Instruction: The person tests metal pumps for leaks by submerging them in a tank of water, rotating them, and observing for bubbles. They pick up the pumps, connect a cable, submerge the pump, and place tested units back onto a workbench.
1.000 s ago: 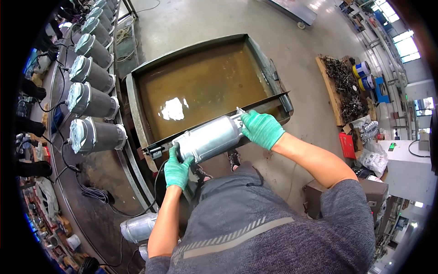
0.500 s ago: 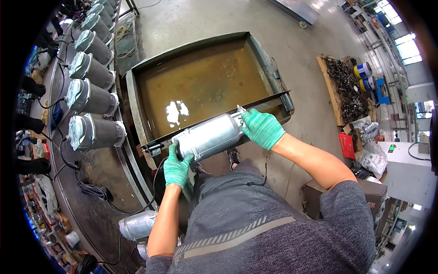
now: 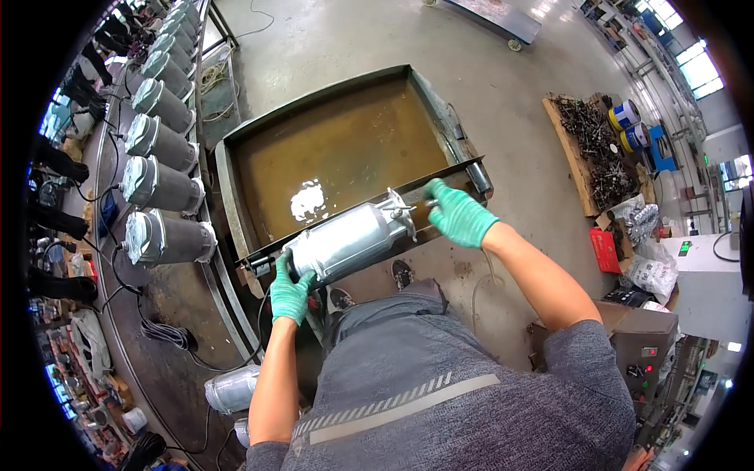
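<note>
A silver cylindrical pump body (image 3: 345, 235) lies tilted across the near rim of a metal water tank (image 3: 228, 184), its right end higher. My left hand (image 3: 290, 292), in a green glove, is wrapped round its left end, where a black cable hangs down. At the right end is a flared metal flange (image 3: 400, 216) with a rod-like piece in its middle. Just right of that flange is my right hand (image 3: 462, 215), also gloved in green, with curled fingers and apart from the pump. A small dark piece shows at its fingertips, too small to name.
Several similar pumps (image 3: 169, 237) stand in a row along the left bench (image 3: 192, 302), cables trailing. Another silver pump (image 3: 232, 389) lies by my left forearm. Right of the tank are a wooden pallet of metal parts (image 3: 585, 149), paint tins (image 3: 624, 115) and a brown box (image 3: 640, 337).
My right hand has come off the pump's right end and moved slightly right, uncovering the flange. The pump and my left hand have shifted a little left and down in view.
</note>
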`<act>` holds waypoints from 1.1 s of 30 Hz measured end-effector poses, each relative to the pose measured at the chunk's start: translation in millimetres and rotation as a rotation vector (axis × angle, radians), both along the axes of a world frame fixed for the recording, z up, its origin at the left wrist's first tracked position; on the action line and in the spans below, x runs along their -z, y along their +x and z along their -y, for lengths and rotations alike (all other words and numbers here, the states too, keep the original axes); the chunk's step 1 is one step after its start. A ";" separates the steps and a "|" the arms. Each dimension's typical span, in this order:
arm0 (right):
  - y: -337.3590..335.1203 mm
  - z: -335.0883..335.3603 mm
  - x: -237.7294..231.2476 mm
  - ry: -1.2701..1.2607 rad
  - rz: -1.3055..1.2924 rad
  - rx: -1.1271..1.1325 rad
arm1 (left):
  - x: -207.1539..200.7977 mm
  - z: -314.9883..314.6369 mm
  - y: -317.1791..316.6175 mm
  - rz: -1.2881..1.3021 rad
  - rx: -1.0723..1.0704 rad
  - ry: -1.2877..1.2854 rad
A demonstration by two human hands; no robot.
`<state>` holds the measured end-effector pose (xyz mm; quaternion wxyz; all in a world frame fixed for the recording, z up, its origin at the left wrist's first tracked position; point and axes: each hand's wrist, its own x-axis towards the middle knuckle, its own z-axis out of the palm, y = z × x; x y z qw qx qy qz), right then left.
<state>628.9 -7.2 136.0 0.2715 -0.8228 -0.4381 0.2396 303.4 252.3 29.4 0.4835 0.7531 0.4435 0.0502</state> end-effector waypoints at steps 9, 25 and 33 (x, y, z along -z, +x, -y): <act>143.6 82.3 140.7 -0.672 0.340 0.259 | -21.8 13.9 22.6 0.000 -0.051 -0.109; 95.2 31.9 94.3 -0.023 0.167 0.121 | -20.2 14.0 4.5 -0.105 0.046 0.164; -22.1 -33.3 104.4 0.260 -0.319 0.032 | 73.5 -75.9 -75.7 -0.090 -0.399 0.381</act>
